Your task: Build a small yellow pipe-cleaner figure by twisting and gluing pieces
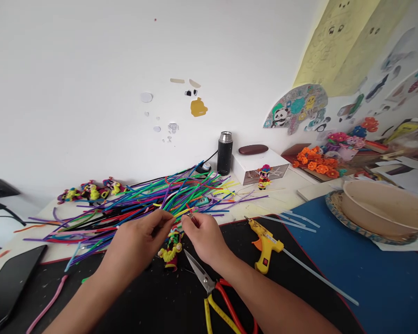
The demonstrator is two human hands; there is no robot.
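My left hand (141,239) is closed in a pinch, its fingertips at one end of a short yellow pipe cleaner (181,212). At the other end my right hand (207,239) pinches too; a small reddish bit by its fingertips is too small to make out. Just below the hands, on the black mat (153,301), lies a small pipe-cleaner figure (170,253) in yellow, green and red. Scissors (207,283) with red and yellow handles lie partly opened under my right forearm, which hides some of them.
Behind my hands spreads a heap of coloured pipe cleaners (132,204). A yellow glue gun (266,246) and clear glue sticks (296,220) lie to the right, near a beige bowl (376,204). At the back stand a black flask (225,155) and another figure (264,177).
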